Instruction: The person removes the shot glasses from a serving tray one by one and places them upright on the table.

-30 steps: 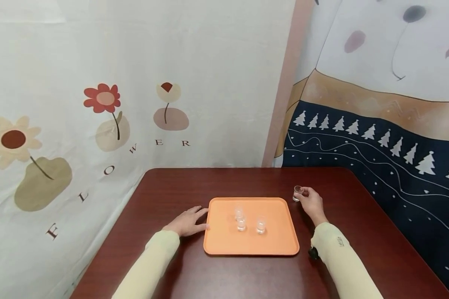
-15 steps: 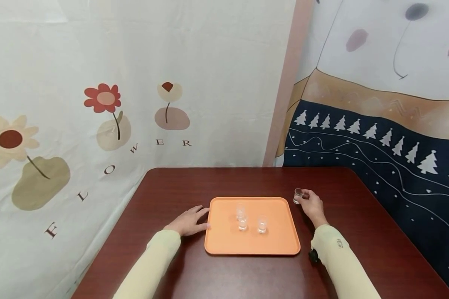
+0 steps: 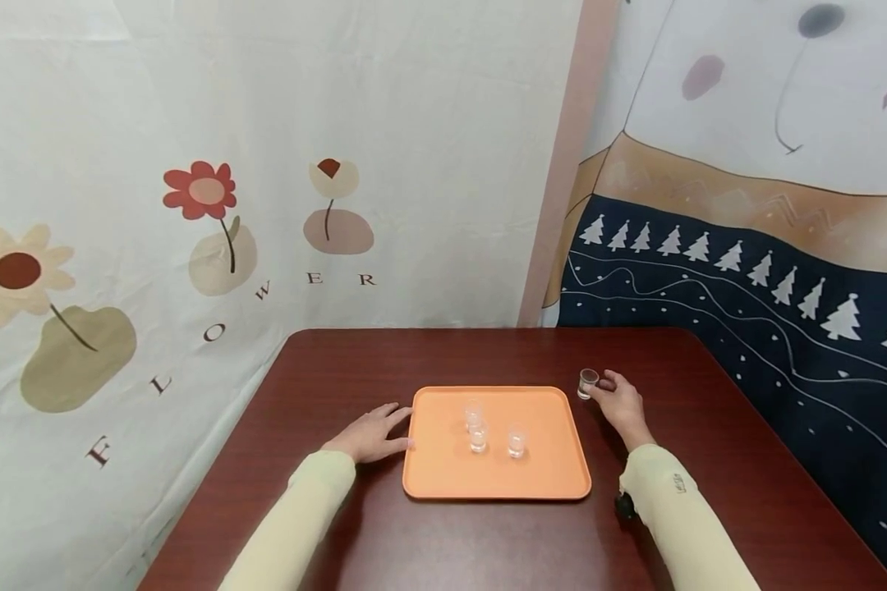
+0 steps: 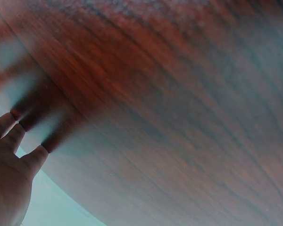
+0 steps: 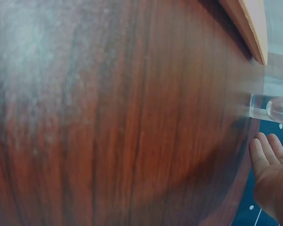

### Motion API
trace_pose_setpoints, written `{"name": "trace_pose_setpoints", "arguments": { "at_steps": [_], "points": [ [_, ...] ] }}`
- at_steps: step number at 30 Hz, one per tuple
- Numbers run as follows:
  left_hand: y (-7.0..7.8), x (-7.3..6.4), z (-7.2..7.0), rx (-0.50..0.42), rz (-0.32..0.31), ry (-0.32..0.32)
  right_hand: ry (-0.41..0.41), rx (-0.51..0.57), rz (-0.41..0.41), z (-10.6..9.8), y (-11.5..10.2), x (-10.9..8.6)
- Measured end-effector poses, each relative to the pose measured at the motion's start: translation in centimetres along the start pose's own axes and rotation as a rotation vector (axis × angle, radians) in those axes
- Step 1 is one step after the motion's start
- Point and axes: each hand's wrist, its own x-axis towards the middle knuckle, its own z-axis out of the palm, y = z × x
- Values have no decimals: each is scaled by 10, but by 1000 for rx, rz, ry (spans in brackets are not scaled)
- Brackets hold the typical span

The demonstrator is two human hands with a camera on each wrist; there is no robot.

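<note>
A small clear shot glass (image 3: 587, 384) stands upright on the table, just beyond the tray's far right corner. My right hand (image 3: 622, 410) is right beside it, thumb and fingers spread apart on its right. In the right wrist view, a gap shows between the fingers (image 5: 260, 153) and the glass (image 5: 262, 109). On the orange tray (image 3: 443, 480) stand three more shot glasses: one at the back (image 3: 473, 413), one just in front of it (image 3: 478, 442) and one to the right (image 3: 516, 444). My left hand (image 3: 369, 435) rests with extended fingers at the tray's left edge.
The dark red wooden table (image 3: 369, 361) has rounded far corners. Behind it hangs a pale cloth (image 3: 443, 164) printed with flowers, and along the right side a dark blue cloth (image 3: 658, 304) with white trees. In the right wrist view, the tray's edge (image 5: 250, 28) shows at top right.
My right thumb and fingers have loosened from the shot glass and drawn slightly to the right, leaving it standing on the table. The left hand and the tray stay as they were.
</note>
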Motion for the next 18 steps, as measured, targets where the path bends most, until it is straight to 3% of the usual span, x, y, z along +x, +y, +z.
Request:
{"name": "trace_pose_setpoints", "arguments": {
  "at_steps": [9, 18],
  "points": [
    [1, 0, 1, -11, -8, -16, 10, 41, 23, -8, -4, -4],
    [1, -1, 0, -10, -5, -5, 59, 91, -18, -11, -14, -15]
  ]
}}
